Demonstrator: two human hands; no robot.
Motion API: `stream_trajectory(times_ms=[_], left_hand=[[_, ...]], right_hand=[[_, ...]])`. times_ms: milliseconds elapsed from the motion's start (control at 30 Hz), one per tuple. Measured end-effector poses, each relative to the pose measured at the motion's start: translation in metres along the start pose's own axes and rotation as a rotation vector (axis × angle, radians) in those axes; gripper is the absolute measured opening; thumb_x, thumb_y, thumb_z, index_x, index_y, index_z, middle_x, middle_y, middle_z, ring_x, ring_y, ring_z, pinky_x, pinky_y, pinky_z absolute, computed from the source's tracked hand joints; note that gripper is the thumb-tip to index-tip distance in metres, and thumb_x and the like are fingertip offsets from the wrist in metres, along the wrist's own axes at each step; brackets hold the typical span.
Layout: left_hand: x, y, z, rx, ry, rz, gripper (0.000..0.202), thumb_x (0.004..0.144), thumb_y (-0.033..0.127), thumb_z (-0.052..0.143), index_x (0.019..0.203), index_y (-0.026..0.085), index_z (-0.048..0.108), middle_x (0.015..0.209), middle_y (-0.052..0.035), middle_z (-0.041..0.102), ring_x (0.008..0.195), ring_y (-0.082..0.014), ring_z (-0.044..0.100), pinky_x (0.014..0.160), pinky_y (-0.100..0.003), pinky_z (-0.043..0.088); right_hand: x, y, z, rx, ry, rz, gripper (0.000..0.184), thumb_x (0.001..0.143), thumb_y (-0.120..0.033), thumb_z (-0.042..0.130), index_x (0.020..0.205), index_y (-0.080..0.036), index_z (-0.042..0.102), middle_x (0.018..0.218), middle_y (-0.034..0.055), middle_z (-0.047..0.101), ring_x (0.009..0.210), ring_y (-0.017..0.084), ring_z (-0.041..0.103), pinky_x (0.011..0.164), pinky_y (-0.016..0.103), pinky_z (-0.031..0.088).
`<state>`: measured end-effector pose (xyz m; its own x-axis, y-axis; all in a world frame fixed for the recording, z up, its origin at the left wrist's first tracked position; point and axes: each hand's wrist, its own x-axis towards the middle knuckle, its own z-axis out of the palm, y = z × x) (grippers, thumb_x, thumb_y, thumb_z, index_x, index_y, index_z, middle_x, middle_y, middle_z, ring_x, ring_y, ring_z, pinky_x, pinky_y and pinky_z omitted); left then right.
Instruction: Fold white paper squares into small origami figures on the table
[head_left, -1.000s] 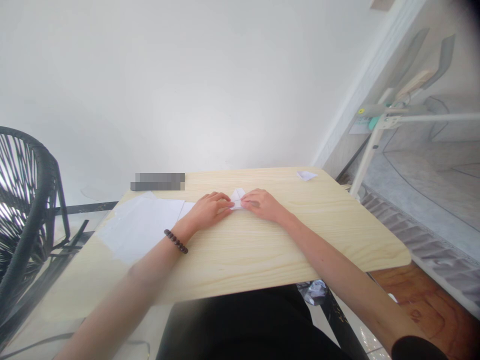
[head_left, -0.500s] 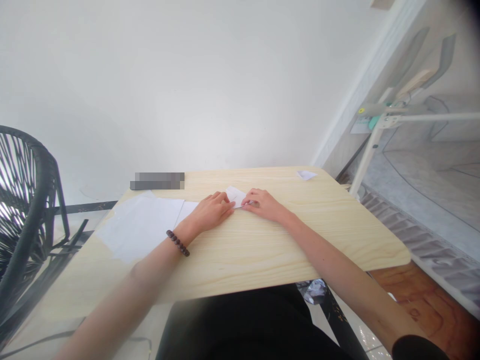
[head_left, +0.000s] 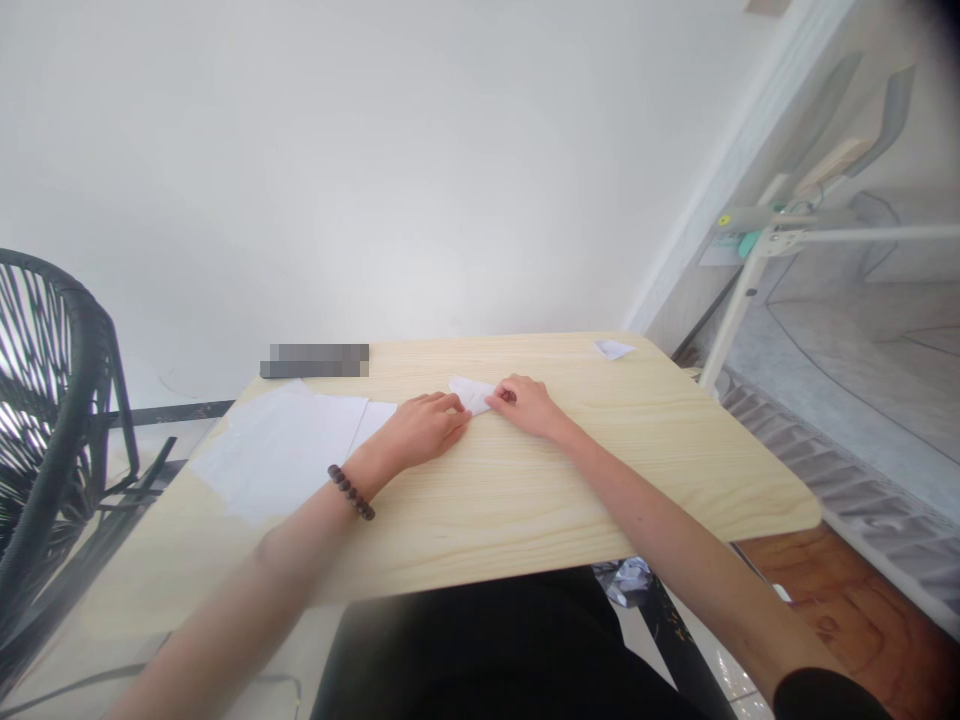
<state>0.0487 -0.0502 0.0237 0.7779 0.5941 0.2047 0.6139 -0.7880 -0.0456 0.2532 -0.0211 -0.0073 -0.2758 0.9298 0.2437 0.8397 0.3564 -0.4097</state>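
A small folded piece of white paper (head_left: pixel 471 393) lies on the wooden tabletop between my two hands. My left hand (head_left: pixel 429 428), with a dark beaded bracelet (head_left: pixel 351 492) at its wrist, has thumb and fingertips closed on the paper's near left corner. On the other side, my right hand (head_left: pixel 526 405) pinches the paper's right end between thumb and curled fingers. Part of that end is hidden by the fingers. Loose white sheets (head_left: pixel 289 450) are spread left of my left hand, one edge reaching close to its wrist.
Another folded white paper (head_left: pixel 613 349) sits at the table's far right. A blurred-out dark object (head_left: pixel 315 361) lies at the back left edge. The table (head_left: pixel 675 450) stands against a white wall, with a black woven chair (head_left: pixel 67 400) to the left and a white metal frame (head_left: pixel 739 300) to the right.
The folded paper has turned slightly and looks flatter. My right hand's fingers have curled more, with thumb and index closer to the paper's upper right. My left hand has barely moved.
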Motion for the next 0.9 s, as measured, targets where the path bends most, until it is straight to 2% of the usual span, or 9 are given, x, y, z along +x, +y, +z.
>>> stream_trajectory(times_ms=[233, 400, 633, 900], left_hand=[[-0.0001, 0.0013, -0.0046, -0.004, -0.02, 0.024, 0.029, 0.086, 0.027, 0.033, 0.097, 0.02, 0.059, 0.095, -0.0051, 0.057, 0.084, -0.016, 0.053, 0.077, -0.029, 0.04], [0.0003, 0.0034, -0.0077, -0.005, -0.025, 0.037, 0.029, 0.085, 0.026, 0.034, 0.101, 0.018, 0.056, 0.086, -0.0054, 0.058, 0.084, -0.0166, 0.053, 0.076, -0.029, 0.04], [0.0014, 0.0065, -0.0061, 0.044, -0.022, 0.026, 0.033, 0.085, 0.026, 0.033, 0.112, 0.017, 0.049, 0.083, -0.0061, 0.056, 0.078, -0.0165, 0.053, 0.072, -0.029, 0.041], [0.0019, 0.0096, -0.0052, 0.103, -0.029, 0.051, 0.031, 0.086, 0.026, 0.031, 0.108, 0.02, 0.052, 0.088, -0.0055, 0.054, 0.075, -0.0157, 0.052, 0.067, -0.029, 0.041]], right_hand=[[-0.0017, -0.0005, 0.0019, -0.064, -0.002, 0.023, 0.026, 0.077, -0.043, 0.045, 0.074, -0.02, 0.058, 0.085, 0.0036, 0.054, 0.085, 0.016, 0.048, 0.077, 0.03, 0.032], [-0.0025, 0.0012, 0.0032, -0.081, 0.012, 0.006, 0.027, 0.077, -0.043, 0.046, 0.074, -0.018, 0.058, 0.096, 0.0059, 0.048, 0.09, 0.016, 0.047, 0.082, 0.03, 0.033], [-0.0023, 0.0025, 0.0025, -0.065, 0.029, -0.031, 0.025, 0.077, -0.04, 0.048, 0.071, -0.017, 0.056, 0.09, 0.0067, 0.048, 0.087, 0.016, 0.049, 0.081, 0.03, 0.037], [-0.0031, 0.002, 0.0016, -0.074, 0.026, -0.034, 0.025, 0.077, -0.04, 0.048, 0.071, -0.017, 0.056, 0.089, 0.0068, 0.049, 0.086, 0.016, 0.05, 0.08, 0.029, 0.037]])
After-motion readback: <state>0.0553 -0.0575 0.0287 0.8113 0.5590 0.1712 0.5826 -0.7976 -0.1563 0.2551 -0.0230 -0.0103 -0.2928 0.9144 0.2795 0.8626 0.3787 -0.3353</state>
